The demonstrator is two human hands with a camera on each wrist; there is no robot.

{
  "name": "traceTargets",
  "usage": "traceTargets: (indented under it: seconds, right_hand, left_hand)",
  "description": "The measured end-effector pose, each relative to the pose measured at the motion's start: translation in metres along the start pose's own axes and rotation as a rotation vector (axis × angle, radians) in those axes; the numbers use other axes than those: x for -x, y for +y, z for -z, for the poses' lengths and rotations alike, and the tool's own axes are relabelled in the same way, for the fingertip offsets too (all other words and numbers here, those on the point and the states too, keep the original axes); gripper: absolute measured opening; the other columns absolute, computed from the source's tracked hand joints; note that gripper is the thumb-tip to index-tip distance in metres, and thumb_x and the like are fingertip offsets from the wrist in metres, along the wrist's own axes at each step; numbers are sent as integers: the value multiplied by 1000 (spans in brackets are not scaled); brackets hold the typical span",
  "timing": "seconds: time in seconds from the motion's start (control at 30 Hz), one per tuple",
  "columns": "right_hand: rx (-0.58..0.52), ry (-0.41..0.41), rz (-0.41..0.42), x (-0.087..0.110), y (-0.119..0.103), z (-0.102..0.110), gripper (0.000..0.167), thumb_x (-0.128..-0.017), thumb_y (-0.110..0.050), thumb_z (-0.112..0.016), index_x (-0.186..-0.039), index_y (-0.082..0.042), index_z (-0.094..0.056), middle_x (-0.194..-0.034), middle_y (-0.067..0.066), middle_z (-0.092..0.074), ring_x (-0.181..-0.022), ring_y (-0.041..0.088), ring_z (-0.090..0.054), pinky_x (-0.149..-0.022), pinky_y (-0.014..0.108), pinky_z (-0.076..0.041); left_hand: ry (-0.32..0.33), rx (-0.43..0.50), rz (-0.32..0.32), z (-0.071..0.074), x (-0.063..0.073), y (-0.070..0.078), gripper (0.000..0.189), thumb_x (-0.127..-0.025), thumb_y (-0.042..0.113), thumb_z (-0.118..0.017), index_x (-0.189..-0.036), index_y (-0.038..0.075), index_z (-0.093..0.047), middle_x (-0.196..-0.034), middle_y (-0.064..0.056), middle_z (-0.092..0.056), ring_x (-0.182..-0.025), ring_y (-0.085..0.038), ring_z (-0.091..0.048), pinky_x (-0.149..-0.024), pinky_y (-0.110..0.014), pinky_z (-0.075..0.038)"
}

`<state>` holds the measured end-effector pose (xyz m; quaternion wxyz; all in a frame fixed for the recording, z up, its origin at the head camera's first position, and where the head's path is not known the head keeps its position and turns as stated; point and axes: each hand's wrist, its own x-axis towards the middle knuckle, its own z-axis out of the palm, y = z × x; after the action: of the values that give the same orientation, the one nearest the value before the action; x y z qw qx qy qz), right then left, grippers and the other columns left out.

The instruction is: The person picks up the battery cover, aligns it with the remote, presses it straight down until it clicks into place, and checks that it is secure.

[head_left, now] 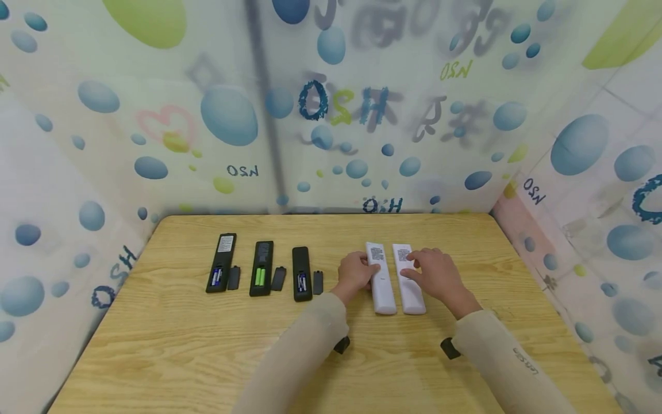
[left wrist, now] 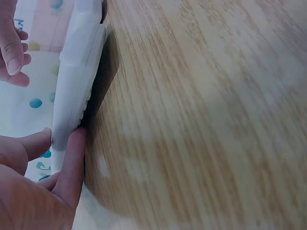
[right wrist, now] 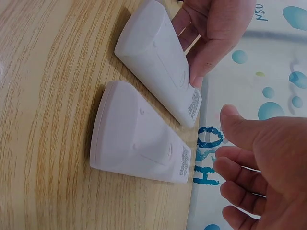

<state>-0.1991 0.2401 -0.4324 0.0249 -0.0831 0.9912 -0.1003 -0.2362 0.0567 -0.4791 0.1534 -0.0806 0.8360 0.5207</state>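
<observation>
Two white remote controls lie back side up, side by side, on the wooden table. My left hand (head_left: 355,272) pinches the left white remote (head_left: 384,294) by its edges, thumb on the back face and fingers at the side and underneath. In the left wrist view this remote (left wrist: 74,91) has its near end slightly raised above the table. My right hand (head_left: 438,275) hovers over the right white remote (head_left: 413,298), fingers loosely bent and holding nothing. The right wrist view shows both battery covers in place, with a printed label near the far end of each remote.
To the left lie three black remotes (head_left: 225,253) (head_left: 264,253) (head_left: 300,260) with batteries in their uncovered compartments. Beside each is its loose black cover (head_left: 234,278) (head_left: 278,279) (head_left: 318,283). A patterned curtain (head_left: 320,161) hangs behind the table (head_left: 207,356).
</observation>
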Motion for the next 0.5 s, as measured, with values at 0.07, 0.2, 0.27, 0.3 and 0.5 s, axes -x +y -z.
traceTargets:
  seconds: [0.07, 0.2, 0.27, 0.3, 0.5]
  right_hand:
    - [-3, -1, -5, 0, -1, -1, 43, -88, -38, -71, -118, -8, -67, -95, 7, -67, -91, 27, -56, -84, 49, -48]
    - [-12, 4, -4, -1, -2, -3, 42, -87, -38, -72, -117, -8, -67, -94, 6, -66, -90, 26, -55, -83, 48, -47]
    - [-12, 11, 2, -1, -3, -4, 42, -87, -39, -72, -116, -9, -68, -93, 6, -66, -89, 26, -55, -82, 47, -47]
    - [-11, 15, 8, -2, -4, -5, 41, -87, -38, -72, -116, -9, -68, -93, 6, -66, -89, 25, -55, -82, 47, -47]
    - [-15, 15, 25, -5, -10, -8, 38, -89, -37, -71, -115, -10, -68, -96, 7, -68, -92, 27, -58, -83, 48, -48]
  left_hand:
    - [1, -8, -2, 0, 1, 0, 40, -88, 22, -73, -124, 7, -63, -99, -5, -65, -73, -14, -65, -54, -25, -57]
    - [0, -17, -11, 1, 2, 0, 42, -88, 22, -72, -126, 7, -61, -104, -6, -65, -77, -14, -64, -52, -24, -56]
    - [7, -26, -24, 1, 3, 0, 41, -88, 22, -72, -125, 7, -61, -106, -7, -66, -77, -14, -64, -51, -23, -55]
    - [12, -32, -31, 2, 4, -1, 41, -89, 23, -72, -125, 7, -61, -107, -7, -66, -77, -14, -65, -50, -23, -55]
    - [69, -91, -60, 6, 6, -2, 38, -90, 27, -70, -121, 8, -64, -109, -5, -67, -84, -14, -64, -59, -22, -55]
